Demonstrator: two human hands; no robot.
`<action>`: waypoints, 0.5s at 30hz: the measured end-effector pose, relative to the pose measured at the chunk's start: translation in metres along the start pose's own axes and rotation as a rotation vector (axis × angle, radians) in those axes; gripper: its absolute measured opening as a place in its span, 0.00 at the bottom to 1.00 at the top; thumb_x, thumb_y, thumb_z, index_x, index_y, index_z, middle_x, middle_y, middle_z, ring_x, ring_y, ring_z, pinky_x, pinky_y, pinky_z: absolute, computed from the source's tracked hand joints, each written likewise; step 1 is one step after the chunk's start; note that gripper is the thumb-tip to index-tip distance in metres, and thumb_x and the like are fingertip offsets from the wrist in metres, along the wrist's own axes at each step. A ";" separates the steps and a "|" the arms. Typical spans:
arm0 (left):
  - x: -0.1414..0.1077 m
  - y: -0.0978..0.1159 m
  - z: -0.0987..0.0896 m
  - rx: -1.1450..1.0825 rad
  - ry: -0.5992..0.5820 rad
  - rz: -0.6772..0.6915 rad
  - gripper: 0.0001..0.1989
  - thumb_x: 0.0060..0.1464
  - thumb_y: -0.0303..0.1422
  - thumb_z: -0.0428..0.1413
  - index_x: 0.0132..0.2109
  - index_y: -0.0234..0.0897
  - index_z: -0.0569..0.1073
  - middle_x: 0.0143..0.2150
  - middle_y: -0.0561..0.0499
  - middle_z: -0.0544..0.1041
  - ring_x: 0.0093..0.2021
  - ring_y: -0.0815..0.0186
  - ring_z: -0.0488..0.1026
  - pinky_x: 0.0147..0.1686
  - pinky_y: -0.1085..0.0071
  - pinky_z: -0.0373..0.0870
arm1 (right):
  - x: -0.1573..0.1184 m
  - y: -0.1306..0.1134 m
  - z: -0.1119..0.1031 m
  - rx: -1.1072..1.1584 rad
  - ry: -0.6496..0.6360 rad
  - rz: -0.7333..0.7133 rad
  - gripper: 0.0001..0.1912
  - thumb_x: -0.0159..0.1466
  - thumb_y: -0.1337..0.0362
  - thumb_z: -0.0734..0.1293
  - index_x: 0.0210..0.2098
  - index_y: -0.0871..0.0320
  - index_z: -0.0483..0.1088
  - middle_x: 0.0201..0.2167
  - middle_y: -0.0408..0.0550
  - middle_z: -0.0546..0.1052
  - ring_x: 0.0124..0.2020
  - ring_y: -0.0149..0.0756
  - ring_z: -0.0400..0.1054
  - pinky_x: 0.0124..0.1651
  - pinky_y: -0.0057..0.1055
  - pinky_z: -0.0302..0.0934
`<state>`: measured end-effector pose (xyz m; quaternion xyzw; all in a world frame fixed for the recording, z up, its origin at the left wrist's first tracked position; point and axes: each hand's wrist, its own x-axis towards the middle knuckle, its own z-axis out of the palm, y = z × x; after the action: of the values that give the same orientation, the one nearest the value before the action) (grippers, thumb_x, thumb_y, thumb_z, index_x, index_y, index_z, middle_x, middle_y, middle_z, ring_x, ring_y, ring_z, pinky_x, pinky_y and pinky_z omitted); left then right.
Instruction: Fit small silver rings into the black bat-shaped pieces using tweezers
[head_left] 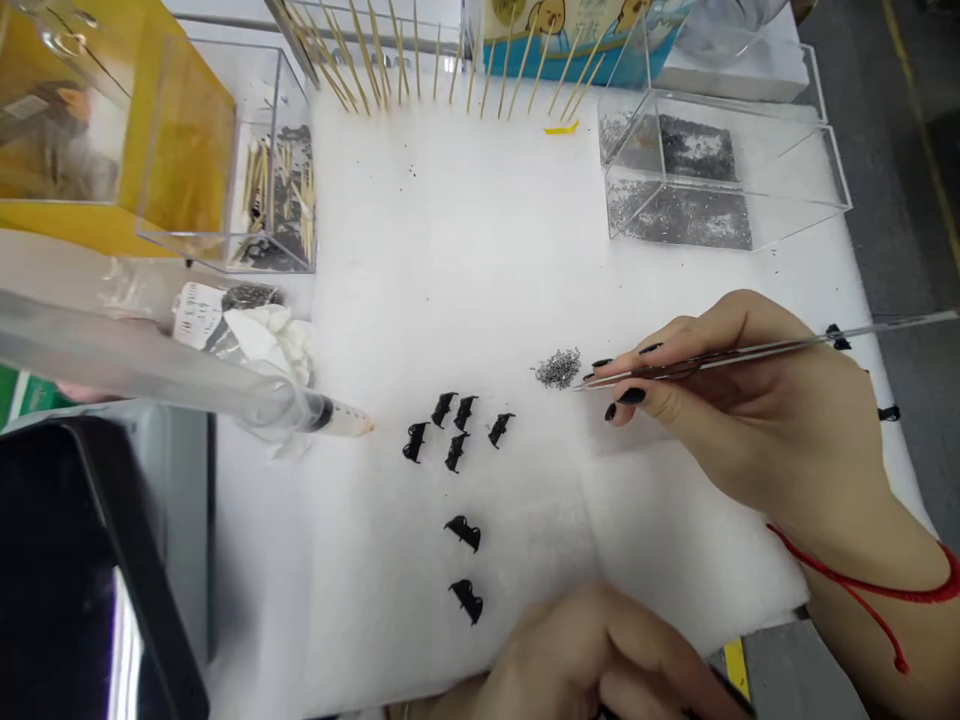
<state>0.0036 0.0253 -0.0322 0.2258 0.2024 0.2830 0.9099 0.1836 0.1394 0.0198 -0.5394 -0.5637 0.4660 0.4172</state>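
Note:
My right hand (757, 420) is closed around a pair of metal tweezers (720, 358). The tweezers' tips lie at the right edge of a small pile of tiny dark metallic pieces (559, 369) on the white sheet (480, 230). At the bottom edge my left hand (592, 665) is curled closed, and what its fingers hold, if anything, is hidden. Several small black bat-shaped pieces (456, 452) lie in a group left of the pile. Two similar black pieces, an upper one (464, 532) and a lower one (467, 601), lie nearer my left hand.
A syringe (285, 400) juts in from the left, above a dark-screened device (60, 580). Clear plastic boxes stand at back left (274, 255) and back right (799, 215). Thin wooden sticks (514, 65) stand upright along the back. A yellow scrap (561, 129) lies before them.

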 end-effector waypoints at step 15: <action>-0.005 -0.006 0.025 -0.126 0.116 0.124 0.24 0.64 0.57 0.66 0.43 0.40 0.87 0.39 0.42 0.89 0.40 0.50 0.90 0.41 0.66 0.87 | 0.001 -0.001 -0.002 -0.085 -0.047 -0.074 0.10 0.71 0.69 0.76 0.36 0.49 0.75 0.36 0.40 0.78 0.36 0.30 0.84 0.35 0.28 0.82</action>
<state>0.0141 0.0107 -0.0138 0.1636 0.2220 0.3635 0.8898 0.1852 0.1403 0.0212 -0.5244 -0.6121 0.4387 0.3975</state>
